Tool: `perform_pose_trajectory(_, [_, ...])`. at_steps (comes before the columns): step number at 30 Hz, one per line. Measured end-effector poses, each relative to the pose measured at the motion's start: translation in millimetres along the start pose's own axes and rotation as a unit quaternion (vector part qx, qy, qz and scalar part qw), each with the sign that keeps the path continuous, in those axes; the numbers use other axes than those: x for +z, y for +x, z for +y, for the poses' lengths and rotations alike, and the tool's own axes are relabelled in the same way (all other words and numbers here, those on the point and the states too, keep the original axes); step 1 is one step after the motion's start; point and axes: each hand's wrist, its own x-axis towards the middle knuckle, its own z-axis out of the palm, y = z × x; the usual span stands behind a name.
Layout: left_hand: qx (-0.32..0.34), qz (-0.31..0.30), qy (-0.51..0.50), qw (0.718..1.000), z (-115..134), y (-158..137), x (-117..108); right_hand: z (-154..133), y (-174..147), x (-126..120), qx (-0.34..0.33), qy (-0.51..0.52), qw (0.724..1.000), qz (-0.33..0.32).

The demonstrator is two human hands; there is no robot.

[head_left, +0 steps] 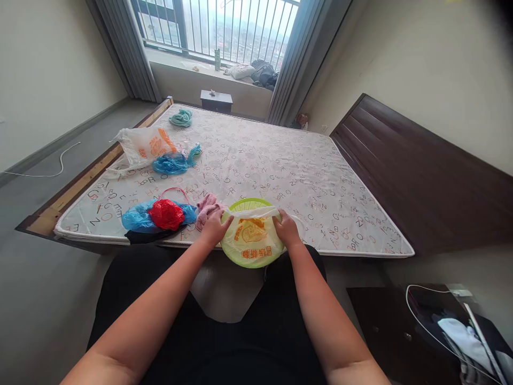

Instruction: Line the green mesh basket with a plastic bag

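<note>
A white translucent plastic bag with orange print is stretched between my hands. My left hand pinches its upper left corner, and my right hand grips the upper right one. Behind the bag, and showing through it, is a round lime-green plastic basket at the mattress edge; whether the basket sits inside the bag I cannot tell. A pink cloth lies just beyond my left hand. Further left, a red plastic bag rests on a light blue plastic bag.
The patterned mattress spans the space in front of me. On its left lie another printed bag, a blue bag and a teal cloth. A dark headboard stands right; a cabinet with cables is at lower right.
</note>
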Motion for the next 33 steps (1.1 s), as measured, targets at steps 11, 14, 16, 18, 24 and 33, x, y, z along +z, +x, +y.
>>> perform_pose_trajectory(11, [0.073,-0.003,-0.12,0.99,2.6,8.7,-14.6,-7.2,-16.5,-0.7,-0.055,0.032,0.998,0.007])
perform_pose_trajectory(14, [-0.001,0.003,-0.216,0.976,2.8,6.7,-8.6,-6.9,-17.0,-2.2,-0.053,0.072,0.996,0.005])
perform_pose_trajectory(16, [-0.03,0.007,-0.244,0.969,4.0,5.5,-5.2,-7.5,-16.3,-3.3,-0.036,0.111,0.993,-0.01])
perform_pose_trajectory(18, [-0.042,0.033,-0.247,0.967,6.0,4.9,-3.2,-9.0,-15.0,-4.0,-0.013,0.132,0.991,-0.014])
perform_pose_trajectory(24, [-0.051,0.053,-0.284,0.956,8.9,3.6,-1.1,-15.2,-10.1,-4.4,0.019,0.131,0.991,0.012])
perform_pose_trajectory(33, [-0.07,0.039,-0.297,0.952,-6.0,9.5,5.3,-23.7,-9.9,-2.2,-0.049,0.154,0.984,0.072])
